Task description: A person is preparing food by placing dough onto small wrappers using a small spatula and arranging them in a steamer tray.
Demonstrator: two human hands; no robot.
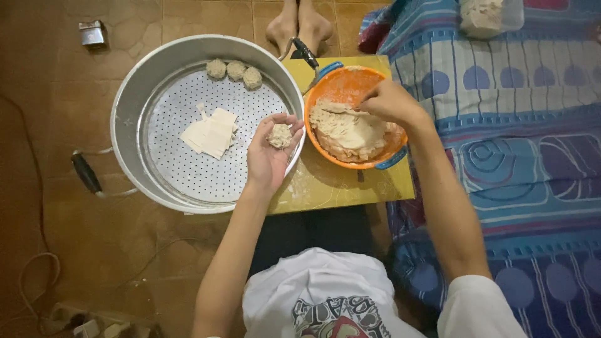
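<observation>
Brown floor tiles [56, 125] are showing around the steamer tray [125, 106]; left hand [269, 153] is cupping a dumpling [280, 135] at its rim, fingers half curled, while right hand [391, 103] is pinching a utensil, too hidden to name, in the orange bowl [332, 78].

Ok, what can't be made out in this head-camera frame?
- Head view: what the right hand pinches in the orange bowl; its fingers cover it.
- The filled lump's underside, hidden by the left hand.
- Clear tub, cut by the top edge.
- Small metal object on the floor: too small.

Steamer tray [128, 119] lies left of the bowl [383, 152]; three dumplings [235, 70] and wrappers [211, 131] sit in the tray.
</observation>
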